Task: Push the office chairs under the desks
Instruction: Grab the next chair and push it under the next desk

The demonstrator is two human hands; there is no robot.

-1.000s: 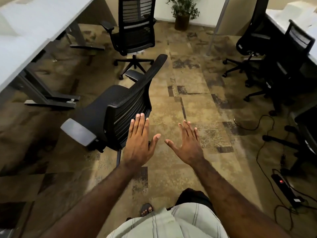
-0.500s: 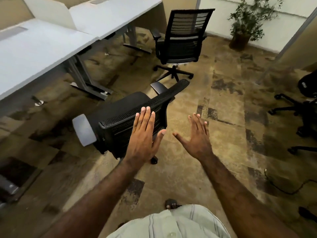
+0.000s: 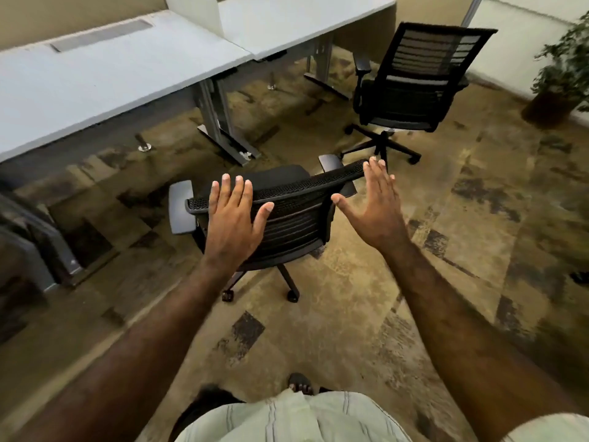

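Hands: left hand flat and spread wide, holding nothing, over the left part of the backrest top; right hand just as wide and empty, at the backrest's right end. Contact with the mesh can't be told for either.
Near chair: directly beneath and ahead of both hands, back toward the person, seat facing the desks. Stands on open carpet, short of the desk edge.
Far chair: beyond the right hand and well apart from it, out from the far end of the desks, back angled to the camera.
Desks: past the fingertips, running left to upper middle; the bay under the top looks free ahead of the near chair.
Progress: neither chair tucked in. Judged early, at the near chair's push; far chair untouched.
Plant: far right of the right hand, cut by the frame.
Hidden: palms and any contact; a dark shape at left edge, unreadable; wide lens bends desk lines.
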